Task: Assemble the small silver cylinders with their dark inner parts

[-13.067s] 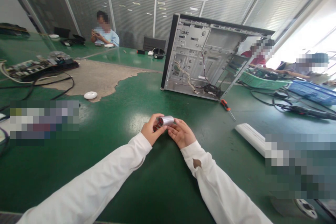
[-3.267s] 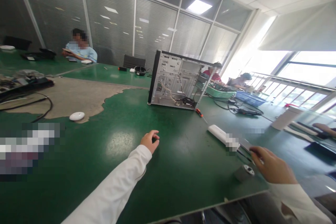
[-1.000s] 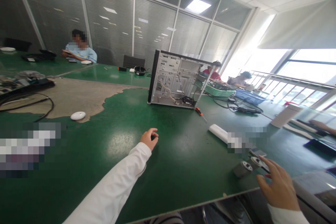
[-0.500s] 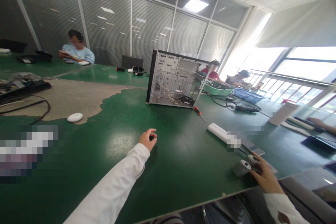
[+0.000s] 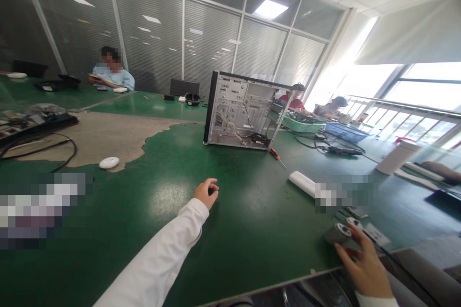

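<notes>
My left hand (image 5: 207, 193) rests over the green table with its fingers loosely curled, a gap between thumb and forefinger and nothing held. At the lower right, my right hand (image 5: 369, 261) has thumb and forefinger spread beside two short, grey, can-shaped pieces with pale tops. Its thumb is close to the nearer grey cylinder (image 5: 336, 234); the forefinger reaches the top of the farther cylinder (image 5: 355, 222). Whether the fingers press on either is hard to tell. Behind them lies a long white case (image 5: 302, 183), partly blurred out.
An opened computer case (image 5: 245, 110) stands upright mid-table, with an orange-handled screwdriver (image 5: 275, 155) near its corner. A white oval device (image 5: 109, 162) lies left. Green (image 5: 304, 126) and blue baskets (image 5: 347, 132) sit farther back. Co-workers sit around the table; cables lie at both sides.
The view has shifted slightly, so most things appear farther right. My right hand has drawn toward the near edge, its thumb now lower beside the nearer cylinder. My left hand keeps its pose.
</notes>
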### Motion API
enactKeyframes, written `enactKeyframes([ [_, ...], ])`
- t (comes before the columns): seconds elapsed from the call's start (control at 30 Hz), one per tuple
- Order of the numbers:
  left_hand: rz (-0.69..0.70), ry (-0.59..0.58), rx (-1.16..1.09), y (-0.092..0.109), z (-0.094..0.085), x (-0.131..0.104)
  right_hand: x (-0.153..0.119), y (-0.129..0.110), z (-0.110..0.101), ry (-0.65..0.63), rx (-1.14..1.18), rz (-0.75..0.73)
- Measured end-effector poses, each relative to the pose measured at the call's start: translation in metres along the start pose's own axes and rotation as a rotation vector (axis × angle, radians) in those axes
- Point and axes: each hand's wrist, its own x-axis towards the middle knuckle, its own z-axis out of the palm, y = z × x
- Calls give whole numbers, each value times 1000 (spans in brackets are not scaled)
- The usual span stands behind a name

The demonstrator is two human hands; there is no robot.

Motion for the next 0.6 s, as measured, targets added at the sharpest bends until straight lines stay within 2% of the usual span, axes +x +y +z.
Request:
enactKeyframes([
  [0.1, 4, 7, -19, 0, -1, -1, 4, -19, 8, -69, 6, 55],
  [0.2, 7, 11, -28, -1, -1, -1, 11, -25, 15, -131, -1, 88],
  [0.33, 12, 1, -27, 0, -1, -1, 24, -40, 27, -299, 27, 16],
  [0.43, 13, -7, -27, 0, -1, -1, 32, -68, 42, -400, 67, -119],
  [0.6, 17, -9, -37, -1, -1, -1, 40, -136, 74, -533, 181, -272],
])
